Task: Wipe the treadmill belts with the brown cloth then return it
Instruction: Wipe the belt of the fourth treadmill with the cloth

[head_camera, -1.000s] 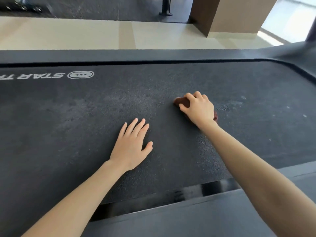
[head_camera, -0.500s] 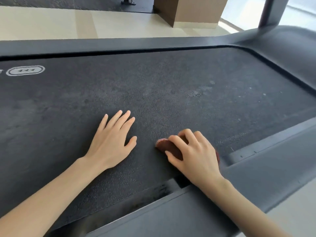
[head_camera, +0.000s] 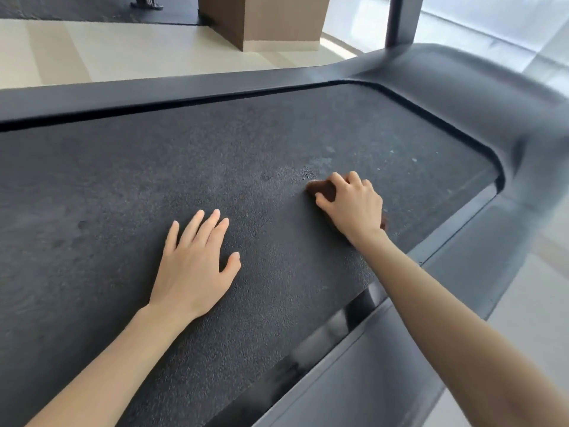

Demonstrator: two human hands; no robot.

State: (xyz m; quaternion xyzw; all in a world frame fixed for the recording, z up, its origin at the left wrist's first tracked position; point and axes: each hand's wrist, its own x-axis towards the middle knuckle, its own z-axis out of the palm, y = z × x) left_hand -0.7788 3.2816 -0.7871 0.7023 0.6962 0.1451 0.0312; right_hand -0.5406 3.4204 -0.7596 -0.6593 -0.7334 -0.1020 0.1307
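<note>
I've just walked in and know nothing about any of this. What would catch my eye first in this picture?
A wide, dark treadmill belt fills most of the view, with two bare arms reaching over it. Right of centre, the right hand curls over a small brown cloth pressed onto the belt, just below some pale marks. The left hand lies flat at the centre, fingers spread.

A gym — a treadmill belt [head_camera: 246, 180] in its dark frame [head_camera: 184, 87], black rubber mat [head_camera: 92, 10] beyond on pale tiled floor [head_camera: 61, 50].
</note>
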